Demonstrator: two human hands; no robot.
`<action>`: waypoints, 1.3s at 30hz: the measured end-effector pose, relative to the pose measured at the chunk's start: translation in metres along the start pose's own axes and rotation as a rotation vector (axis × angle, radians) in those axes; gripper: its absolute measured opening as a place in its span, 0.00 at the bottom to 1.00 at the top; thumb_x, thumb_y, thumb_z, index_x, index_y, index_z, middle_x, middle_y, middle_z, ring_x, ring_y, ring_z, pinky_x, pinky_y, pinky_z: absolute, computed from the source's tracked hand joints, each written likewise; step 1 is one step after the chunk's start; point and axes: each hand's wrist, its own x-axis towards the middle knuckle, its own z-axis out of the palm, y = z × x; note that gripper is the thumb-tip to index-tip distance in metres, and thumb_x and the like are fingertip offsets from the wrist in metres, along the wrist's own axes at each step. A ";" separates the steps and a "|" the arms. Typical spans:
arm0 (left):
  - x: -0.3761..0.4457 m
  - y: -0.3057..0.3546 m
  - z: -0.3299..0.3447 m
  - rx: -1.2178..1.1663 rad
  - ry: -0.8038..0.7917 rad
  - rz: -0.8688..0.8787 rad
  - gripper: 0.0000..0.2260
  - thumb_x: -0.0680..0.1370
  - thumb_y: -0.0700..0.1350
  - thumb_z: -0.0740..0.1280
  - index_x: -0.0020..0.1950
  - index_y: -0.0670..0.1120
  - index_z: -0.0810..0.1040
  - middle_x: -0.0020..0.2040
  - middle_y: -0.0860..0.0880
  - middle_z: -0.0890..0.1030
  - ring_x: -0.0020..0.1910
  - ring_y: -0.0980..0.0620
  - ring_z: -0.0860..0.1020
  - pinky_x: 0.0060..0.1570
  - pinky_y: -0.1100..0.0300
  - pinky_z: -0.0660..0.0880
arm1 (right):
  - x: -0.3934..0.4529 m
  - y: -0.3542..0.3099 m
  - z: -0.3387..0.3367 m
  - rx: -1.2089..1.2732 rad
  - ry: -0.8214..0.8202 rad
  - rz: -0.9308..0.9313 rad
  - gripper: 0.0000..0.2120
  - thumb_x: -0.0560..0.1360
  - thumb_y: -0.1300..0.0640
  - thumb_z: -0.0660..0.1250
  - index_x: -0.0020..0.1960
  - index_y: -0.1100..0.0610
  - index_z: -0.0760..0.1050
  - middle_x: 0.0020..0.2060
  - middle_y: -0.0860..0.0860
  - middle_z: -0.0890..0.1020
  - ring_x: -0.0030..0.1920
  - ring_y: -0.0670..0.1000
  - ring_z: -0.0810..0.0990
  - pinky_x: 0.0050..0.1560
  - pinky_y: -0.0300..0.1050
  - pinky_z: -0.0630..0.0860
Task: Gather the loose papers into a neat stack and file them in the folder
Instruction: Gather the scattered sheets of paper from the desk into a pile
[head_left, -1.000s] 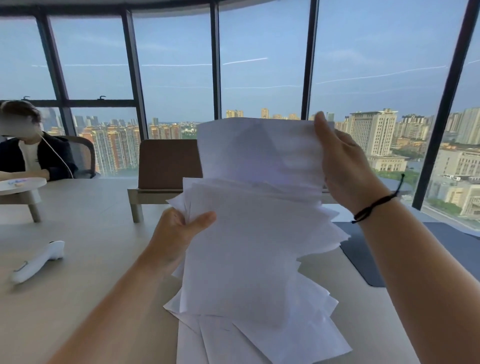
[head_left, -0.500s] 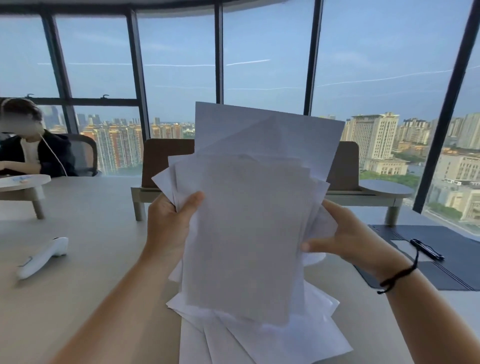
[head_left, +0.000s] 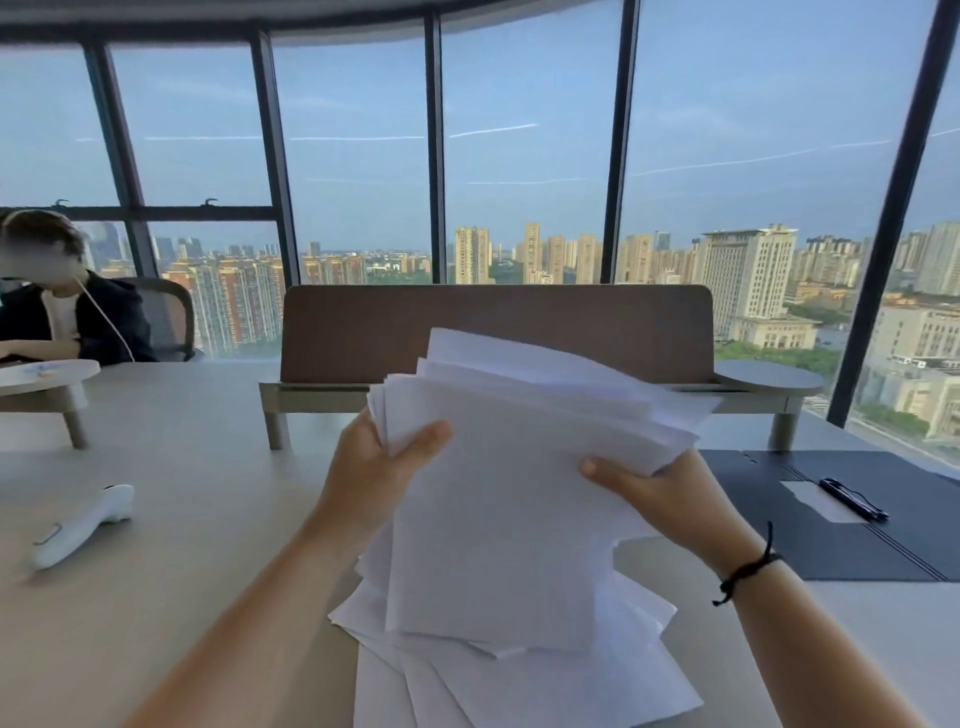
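I have the uneven bundle of papers (head_left: 498, 519) lifted above the desk (head_left: 182, 519), my left hand (head_left: 371, 467) gripping its left edge and my right hand (head_left: 670, 499) pinching its right edge. More sheets (head_left: 545, 686) lie fanned beneath, and the dark folder (head_left: 841, 519) lies open to my right with a pen (head_left: 852, 499) on it.

We're looking into soft, bluish daylight pouring through the tall windows (head_left: 530, 156) ahead, so the room is evenly bright while the white papers (head_left: 509, 499) read slightly grey and backlit. We get only faint, diffuse shadows on the pale table (head_left: 171, 519), and pale streaks of reflection run across the glass. We see the window frames bow and lean toward the edges from the wide lens, and the whole picture is a touch soft.
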 end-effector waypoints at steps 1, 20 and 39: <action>0.001 0.001 0.002 0.006 0.009 0.007 0.04 0.73 0.48 0.76 0.47 0.53 0.85 0.45 0.51 0.88 0.44 0.50 0.87 0.50 0.40 0.83 | 0.003 -0.001 0.004 0.051 0.026 -0.004 0.16 0.64 0.46 0.76 0.51 0.40 0.80 0.44 0.33 0.86 0.46 0.37 0.85 0.43 0.33 0.81; 0.017 0.033 0.014 -0.444 0.012 0.082 0.07 0.78 0.42 0.69 0.50 0.50 0.85 0.49 0.51 0.88 0.53 0.50 0.85 0.55 0.50 0.81 | 0.019 -0.009 0.008 -0.004 0.236 0.056 0.21 0.72 0.49 0.76 0.38 0.68 0.80 0.28 0.55 0.83 0.31 0.55 0.83 0.33 0.46 0.77; 0.012 -0.050 -0.046 0.597 -0.495 -0.099 0.21 0.81 0.47 0.66 0.31 0.39 0.70 0.31 0.45 0.67 0.31 0.51 0.64 0.33 0.58 0.61 | 0.006 0.059 -0.009 0.424 0.195 0.592 0.16 0.79 0.46 0.67 0.55 0.58 0.82 0.44 0.54 0.89 0.45 0.57 0.86 0.50 0.53 0.82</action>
